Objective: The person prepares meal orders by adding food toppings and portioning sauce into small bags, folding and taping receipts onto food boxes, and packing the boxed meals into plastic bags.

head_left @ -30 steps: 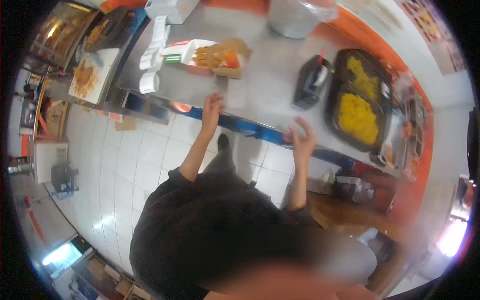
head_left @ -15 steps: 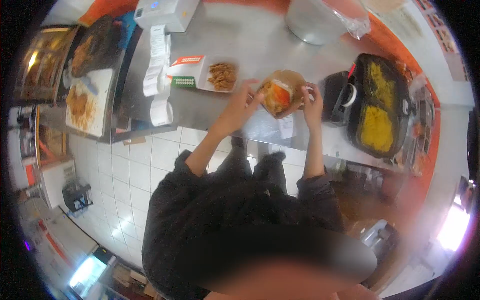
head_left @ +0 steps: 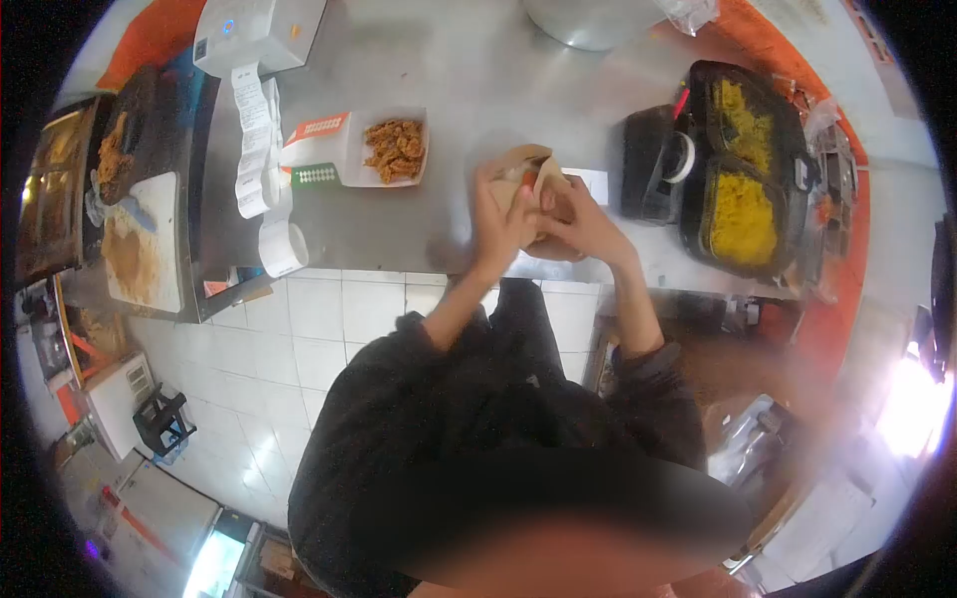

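My left hand (head_left: 501, 224) and my right hand (head_left: 588, 227) close around a brown paper wrapper (head_left: 528, 159) near the counter's front edge. The food inside is mostly hidden by fingers and paper. To the left lies an open red, white and green box (head_left: 344, 164) with fried pieces (head_left: 394, 149) in it. A white paper slip (head_left: 590, 185) is on the counter just behind my right hand. Right of that hand stands a black container (head_left: 650, 164).
A white printer (head_left: 261, 35) at the back left trails a long receipt strip (head_left: 255, 149). A black tray with yellow food (head_left: 743, 219) sits at the right. A metal pot (head_left: 588, 22) stands at the back. At far left is a stained cutting board (head_left: 148, 244).
The wrapped food went from the box area to the front middle, between my hands. The paper was spread open half a second ago and is now folded up around it. The view has shifted.
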A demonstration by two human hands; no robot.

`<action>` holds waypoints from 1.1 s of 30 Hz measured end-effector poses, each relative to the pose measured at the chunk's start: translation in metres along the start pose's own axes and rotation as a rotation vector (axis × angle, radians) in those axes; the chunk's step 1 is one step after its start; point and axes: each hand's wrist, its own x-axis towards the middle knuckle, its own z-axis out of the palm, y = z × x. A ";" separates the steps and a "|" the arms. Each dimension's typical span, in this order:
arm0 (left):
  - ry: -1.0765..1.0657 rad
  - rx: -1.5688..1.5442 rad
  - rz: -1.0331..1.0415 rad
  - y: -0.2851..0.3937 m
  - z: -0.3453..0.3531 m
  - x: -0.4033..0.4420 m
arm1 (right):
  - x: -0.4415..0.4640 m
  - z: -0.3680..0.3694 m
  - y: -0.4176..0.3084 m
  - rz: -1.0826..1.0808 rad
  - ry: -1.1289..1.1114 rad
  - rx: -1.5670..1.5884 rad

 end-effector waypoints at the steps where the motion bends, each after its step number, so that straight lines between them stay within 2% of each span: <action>1: -0.001 0.010 -0.001 0.001 0.000 -0.009 | 0.001 0.001 0.000 -0.002 -0.002 0.009; 2: 0.090 -0.042 -0.062 0.001 -0.001 -0.016 | 0.003 0.001 0.001 0.016 -0.018 -0.035; 4: 0.059 -0.392 -0.162 -0.004 -0.005 -0.012 | 0.008 -0.002 0.007 0.033 -0.026 -0.082; 5: 0.053 -0.388 -0.163 0.004 -0.014 0.002 | 0.010 -0.002 0.014 -0.010 -0.031 -0.110; 7: -0.461 -0.361 -0.211 0.024 -0.031 0.036 | 0.011 -0.001 0.024 -0.044 -0.045 -0.125; 8: -0.675 -0.449 -0.170 0.030 -0.032 0.052 | 0.014 -0.003 0.028 -0.088 -0.053 -0.064; 9: -0.676 -0.445 -0.173 0.035 -0.035 0.054 | 0.015 -0.006 0.031 -0.131 -0.061 -0.003; 11: -0.907 0.378 0.371 0.040 -0.038 0.056 | 0.006 -0.013 0.040 -0.097 -0.066 0.080; 12: -0.908 0.379 0.369 0.038 -0.039 0.055 | -0.004 -0.013 0.043 0.034 -0.018 0.460; 13: -0.858 0.537 0.507 0.035 -0.041 0.052 | -0.015 -0.013 0.042 0.167 0.032 0.840; 14: -0.799 0.697 0.643 0.035 -0.043 0.051 | -0.027 -0.006 0.049 0.210 0.062 0.986; 15: -0.797 0.702 0.641 0.037 -0.043 0.050 | -0.035 0.009 0.059 0.209 0.057 0.988; 17: -0.781 0.803 0.644 0.047 -0.043 0.048 | -0.043 0.035 0.065 -0.167 0.172 1.073; 18: -0.792 0.804 0.644 0.047 -0.043 0.047 | -0.043 0.038 0.064 -0.193 0.253 0.899; 19: -0.788 0.766 0.586 0.047 -0.044 0.044 | -0.038 0.040 0.055 -0.185 0.264 0.909; 21: -0.799 0.729 0.521 0.048 -0.044 0.042 | -0.019 0.044 0.045 -0.128 0.469 0.416; 22: -0.818 0.705 0.482 0.051 -0.045 0.043 | -0.007 0.053 0.045 -0.124 0.584 0.337; 25: -0.832 0.690 0.453 0.053 -0.048 0.045 | -0.003 0.056 0.038 0.004 0.690 0.361; 27: -0.832 0.693 0.444 0.053 -0.049 0.043 | -0.008 0.050 0.028 0.036 0.669 0.304; 29: -0.834 0.721 0.422 0.055 -0.049 0.043 | -0.009 0.045 0.030 -0.142 0.593 0.081; 33: -0.780 0.672 0.441 0.052 -0.049 0.041 | -0.005 0.047 0.029 -0.182 0.537 0.181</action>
